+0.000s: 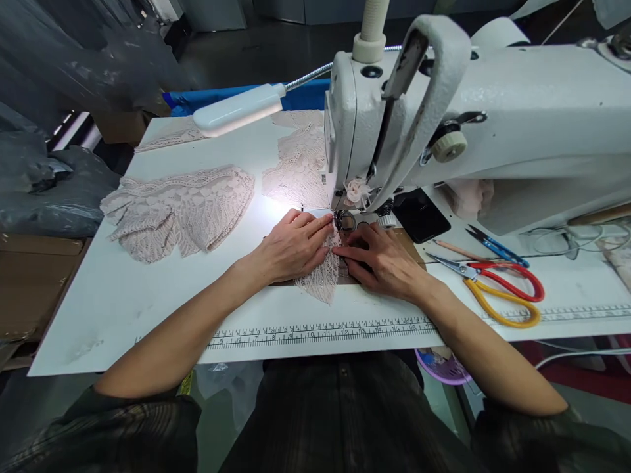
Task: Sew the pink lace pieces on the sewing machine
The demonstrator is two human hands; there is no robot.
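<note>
Pale, pointed lace (319,284) lies under the flattened left hand (294,246), the half-curled right hand (383,260) touching it.

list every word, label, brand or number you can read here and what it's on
"10", "11", "12", "13", "14": on the black-printed ruler scale along the white rectangular table; its remaining numbers are mostly too small or blurred.
Yellow strip with dark marks below: too small to read.
White metal sewing machine: no readable words or brand.

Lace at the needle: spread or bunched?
Spread at the near end: there the lace looks flat, pattern showing. Under the left hand, cannot tell.
</note>
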